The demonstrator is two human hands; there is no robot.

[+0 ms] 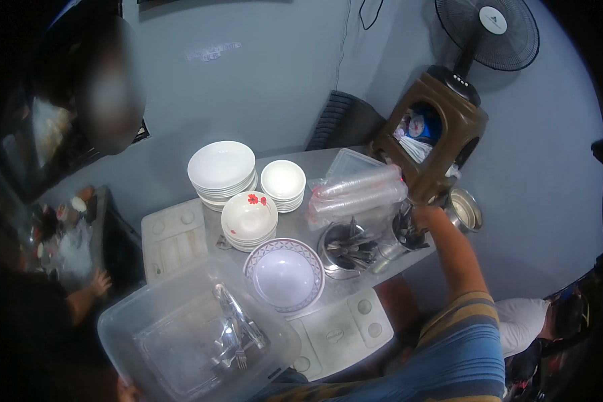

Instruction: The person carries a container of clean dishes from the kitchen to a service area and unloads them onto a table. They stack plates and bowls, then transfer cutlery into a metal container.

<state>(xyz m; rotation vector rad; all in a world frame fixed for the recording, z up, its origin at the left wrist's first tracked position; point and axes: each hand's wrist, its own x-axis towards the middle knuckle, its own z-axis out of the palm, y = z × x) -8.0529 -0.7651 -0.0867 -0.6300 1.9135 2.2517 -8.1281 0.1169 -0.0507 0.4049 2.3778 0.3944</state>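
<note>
My left hand (127,391) grips the near left rim of a translucent plastic tub (171,346), which holds several forks and spoons (238,324) on its right side. My right hand (425,217) reaches to the far right of the metal table, at a metal canister (393,247) packed with upright cutlery (407,228). Its fingers are partly hidden, and I cannot tell whether they hold a piece. Left of that canister stands a round metal pot (331,266) with more cutlery (352,248) leaning in it. A wide bowl with a patterned rim (284,275) sits between this pot and the tub.
Stacked white plates (221,168), small bowls (283,181) and flowered bowls (249,216) stand on the table (311,161). Plastic-wrapped cups (359,191) lie behind the cutlery. A brown stool (452,120) carries a fan (492,30). Other people are at the left and lower right.
</note>
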